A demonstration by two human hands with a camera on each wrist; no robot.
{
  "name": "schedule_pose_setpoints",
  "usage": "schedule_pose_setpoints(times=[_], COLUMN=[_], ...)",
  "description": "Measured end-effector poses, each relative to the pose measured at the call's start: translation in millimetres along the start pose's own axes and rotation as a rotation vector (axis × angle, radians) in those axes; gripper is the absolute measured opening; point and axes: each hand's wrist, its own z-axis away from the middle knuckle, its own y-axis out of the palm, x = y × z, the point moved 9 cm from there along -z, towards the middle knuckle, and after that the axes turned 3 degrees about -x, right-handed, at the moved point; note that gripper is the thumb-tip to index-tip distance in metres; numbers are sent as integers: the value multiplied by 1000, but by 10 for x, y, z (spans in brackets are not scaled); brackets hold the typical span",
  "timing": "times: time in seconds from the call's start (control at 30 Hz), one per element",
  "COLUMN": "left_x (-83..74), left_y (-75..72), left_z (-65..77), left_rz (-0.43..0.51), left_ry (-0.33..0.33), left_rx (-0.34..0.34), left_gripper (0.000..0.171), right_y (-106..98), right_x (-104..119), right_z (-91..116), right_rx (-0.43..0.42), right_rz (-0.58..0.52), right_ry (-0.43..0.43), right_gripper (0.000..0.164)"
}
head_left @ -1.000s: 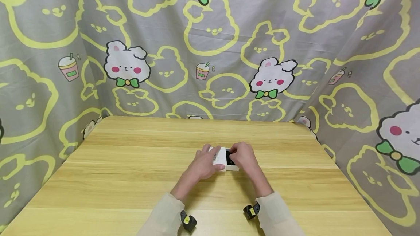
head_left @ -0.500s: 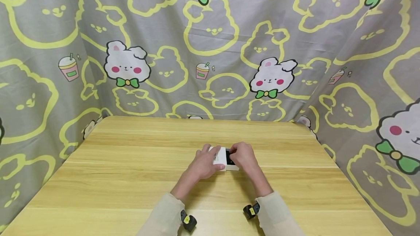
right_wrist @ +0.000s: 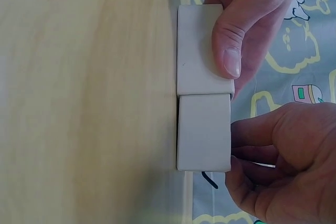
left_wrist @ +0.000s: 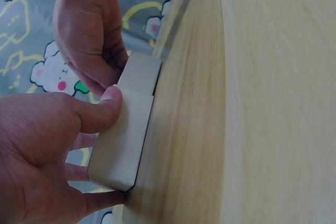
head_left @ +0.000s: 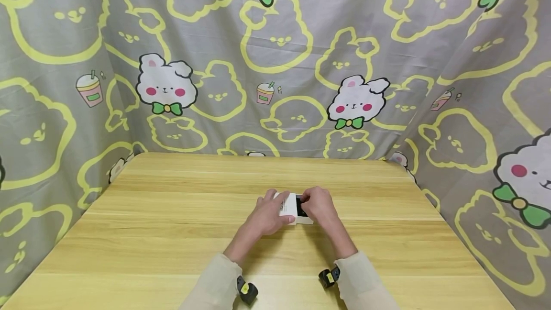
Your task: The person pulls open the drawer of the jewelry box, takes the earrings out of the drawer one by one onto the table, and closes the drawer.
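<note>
A white box (head_left: 287,204) with small dark print on top lies on the table, its inner tray (head_left: 304,220) slid partly out to the right. Inside the tray is something black (head_left: 299,208), its kind not clear. My left hand (head_left: 268,213) grips the box's outer sleeve, thumb on the near side and fingers over the top and far end. My right hand (head_left: 320,206) has bent fingers reaching into the tray at the black contents. The fingertips are hidden, so their hold cannot be seen. In the right wrist view a thin black cord-like end (right_wrist: 210,180) sticks out past the tray.
The wooden table (head_left: 181,233) extends around the box on all sides. A grey curtain (head_left: 206,37) with cartoon rabbits encloses its back and both sides. Each wrist wears a small black camera, such as the left one (head_left: 247,292), under beige sleeves.
</note>
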Motion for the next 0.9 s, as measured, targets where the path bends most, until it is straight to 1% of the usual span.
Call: schedule_pose_setpoints(times=[0.33,0.83,0.9], left_x=[16,3,-2], left_y=[16,-1,-4], left_z=[-6,3,5], left_rz=[-1,9,12], left_ry=[-11,-14,-14], left_rx=[2,8,10], left_gripper=[71,71,71], right_y=[7,5,7], right_x=[-11,-9,-12], right_z=[-2,0,1], right_rx=[-7,-6,-5], right_rz=[-10,-11,-11], right_ry=[18,8,17], right_gripper=[17,19,19])
